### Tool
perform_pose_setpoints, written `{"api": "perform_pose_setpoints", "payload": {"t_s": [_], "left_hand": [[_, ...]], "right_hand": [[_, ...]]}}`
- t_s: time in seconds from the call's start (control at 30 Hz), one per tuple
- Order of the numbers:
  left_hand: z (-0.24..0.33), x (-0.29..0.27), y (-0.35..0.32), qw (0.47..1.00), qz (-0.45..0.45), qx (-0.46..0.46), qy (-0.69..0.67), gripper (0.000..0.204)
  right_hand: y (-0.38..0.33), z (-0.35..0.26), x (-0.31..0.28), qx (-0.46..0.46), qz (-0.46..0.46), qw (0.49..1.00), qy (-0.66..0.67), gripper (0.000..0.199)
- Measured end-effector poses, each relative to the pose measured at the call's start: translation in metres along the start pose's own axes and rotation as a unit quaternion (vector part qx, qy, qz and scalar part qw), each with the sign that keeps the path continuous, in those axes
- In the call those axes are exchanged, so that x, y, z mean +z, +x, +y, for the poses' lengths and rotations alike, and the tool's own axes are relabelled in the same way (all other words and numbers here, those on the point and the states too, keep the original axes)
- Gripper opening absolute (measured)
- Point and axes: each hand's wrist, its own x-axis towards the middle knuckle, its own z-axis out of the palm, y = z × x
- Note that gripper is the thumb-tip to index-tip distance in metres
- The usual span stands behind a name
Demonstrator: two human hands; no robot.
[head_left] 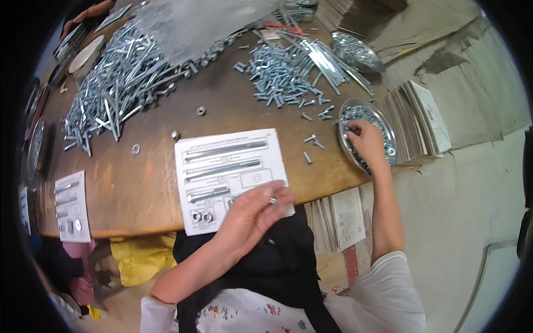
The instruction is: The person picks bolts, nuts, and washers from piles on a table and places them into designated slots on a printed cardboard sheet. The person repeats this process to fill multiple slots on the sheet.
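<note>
A white printed card (233,139) lies at the table's front edge, with long bolts (222,169), a shorter bolt (206,194) and two nuts (202,216) on its printed outlines. Over the card's lower right part is my left hand (252,208), its fingers curled around a small shiny metal piece (273,202) too small to name. My right hand (367,143) reaches into a round metal bowl (392,133) of small nuts or washers at the right. Its thumb and fingers are pinched together; what they grip is hidden.
Loose bolts form a big pile (119,77) at left and a smaller pile (280,75) at centre. Plastic sheeting (194,25) covers the back. Stacked cards (416,122) stand beside the bowl. Another card (72,205) lies left; a person's hand (78,19) shows far left.
</note>
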Motion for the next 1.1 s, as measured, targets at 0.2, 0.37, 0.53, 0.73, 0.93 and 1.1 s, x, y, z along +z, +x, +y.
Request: {"api": "perform_pose_setpoints", "payload": {"t_s": [0.2, 0.37, 0.53, 0.73, 0.93, 1.1], "left_hand": [[-0.038, 0.001, -0.019, 0.985, -0.020, -0.167, 0.030, 0.039], [-0.035, -0.009, -0.018, 0.995, -0.011, -0.101, -0.007, 0.038], [-0.024, -0.007, -0.013, 0.999, 0.010, 0.005, -0.038, 0.049], [-0.020, -0.017, -0.015, 0.999, -0.033, -0.008, -0.029, 0.054], [-0.015, -0.009, -0.021, 0.997, -0.074, -0.036, 0.002, 0.055], [-0.019, -0.014, -0.022, 0.996, -0.074, -0.038, -0.012, 0.057]], "right_hand": [[-0.005, -0.001, 0.011, -0.016, 0.003, 1.000, -0.001, 0.025], [-0.030, -0.039, -0.002, -0.041, 0.135, 0.985, 0.100, 0.016], [-0.106, -0.142, -0.005, -0.214, 0.069, 0.949, 0.222, 0.017], [-0.131, -0.165, 0.001, -0.292, -0.038, 0.925, 0.240, 0.024], [-0.133, -0.157, -0.002, -0.007, -0.289, 0.794, 0.535, 0.028], [-0.136, -0.161, 0.004, -0.012, -0.267, 0.801, 0.535, 0.028]]}}
